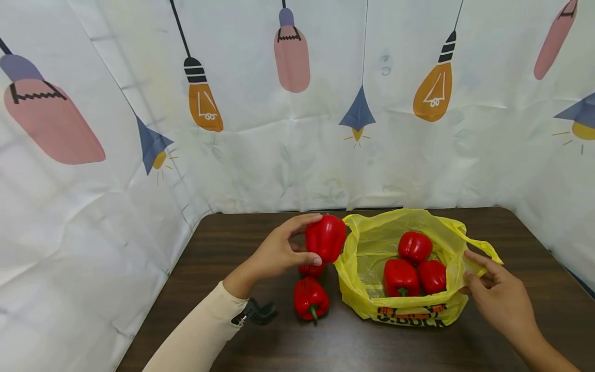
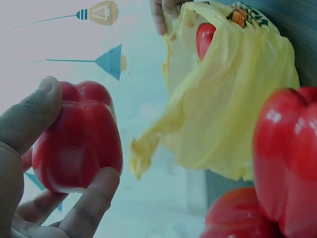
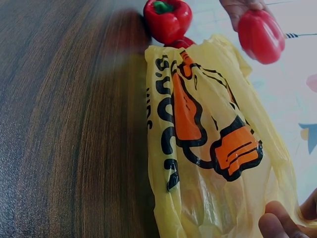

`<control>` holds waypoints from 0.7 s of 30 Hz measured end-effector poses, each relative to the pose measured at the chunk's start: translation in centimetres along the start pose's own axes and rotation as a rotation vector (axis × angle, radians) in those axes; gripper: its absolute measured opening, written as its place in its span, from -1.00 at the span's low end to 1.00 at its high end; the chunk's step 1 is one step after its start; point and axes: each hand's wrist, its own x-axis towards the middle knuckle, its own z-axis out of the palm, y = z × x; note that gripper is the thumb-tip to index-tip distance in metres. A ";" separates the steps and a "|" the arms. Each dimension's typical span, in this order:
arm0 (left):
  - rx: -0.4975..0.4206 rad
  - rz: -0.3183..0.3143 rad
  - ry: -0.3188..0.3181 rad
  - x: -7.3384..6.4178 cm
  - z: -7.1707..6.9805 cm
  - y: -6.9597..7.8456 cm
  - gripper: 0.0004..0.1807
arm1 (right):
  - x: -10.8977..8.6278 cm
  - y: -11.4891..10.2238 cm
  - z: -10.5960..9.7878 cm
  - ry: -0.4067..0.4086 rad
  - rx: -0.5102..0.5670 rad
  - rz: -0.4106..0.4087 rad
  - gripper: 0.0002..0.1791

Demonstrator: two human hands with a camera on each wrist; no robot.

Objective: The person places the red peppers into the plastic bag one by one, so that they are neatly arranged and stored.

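Note:
My left hand point(image 1: 279, 247) grips a red bell pepper point(image 1: 326, 238) between thumb and fingers, raised just left of the yellow plastic bag point(image 1: 367, 305). In the left wrist view that held pepper point(image 2: 79, 139) shows its lobed side. With thumb and fingers, my right hand point(image 1: 504, 299) pinches the bag's right rim. The bag's mouth gapes upward, and three red bell peppers point(image 1: 415, 246) lie inside. On the table beside the bag sits another pepper point(image 1: 311, 298), stem toward me. Behind it, a further pepper point(image 1: 312, 269) is partly hidden by the left hand.
A dark wood-grain table point(image 1: 223, 237) carries everything. Behind and at the sides hangs a white curtain point(image 1: 279, 155) printed with lamps and bulbs. Below the left cuff a black strap point(image 1: 262, 312) shows at the wrist.

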 end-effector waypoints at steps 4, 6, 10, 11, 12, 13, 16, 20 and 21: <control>0.000 0.011 -0.018 0.7 0.7 0.6 -0.12 | 0.0 0.0 0.0 0.002 -0.001 0.002 -0.52; 0.000 0.007 -0.031 1.0 1.1 0.9 -0.13 | 0.0 0.0 0.1 0.003 -0.002 0.001 -0.52; 0.000 0.009 -0.059 1.8 2.0 1.4 -0.13 | 0.0 0.1 0.1 0.003 -0.003 -0.003 -0.52; 0.000 0.012 -0.066 2.0 2.3 1.4 -0.12 | 0.0 0.1 0.1 0.003 -0.002 -0.005 -0.52; 0.002 0.016 -0.070 2.2 2.5 1.5 -0.12 | 0.0 0.1 0.1 0.002 -0.002 -0.005 -0.52; 0.001 0.019 -0.075 2.4 2.8 1.6 -0.13 | 0.0 0.1 0.1 0.001 -0.001 -0.005 -0.52; -0.001 0.028 -0.088 2.9 3.4 1.7 -0.13 | 0.0 0.1 0.1 0.000 0.001 -0.004 -0.51; -0.004 0.022 -0.098 3.6 4.2 1.8 -0.12 | 0.1 0.1 0.0 -0.002 0.004 -0.003 -0.51; -0.003 0.017 -0.099 3.7 4.4 1.8 -0.12 | 0.1 0.1 0.0 -0.002 0.006 -0.002 -0.50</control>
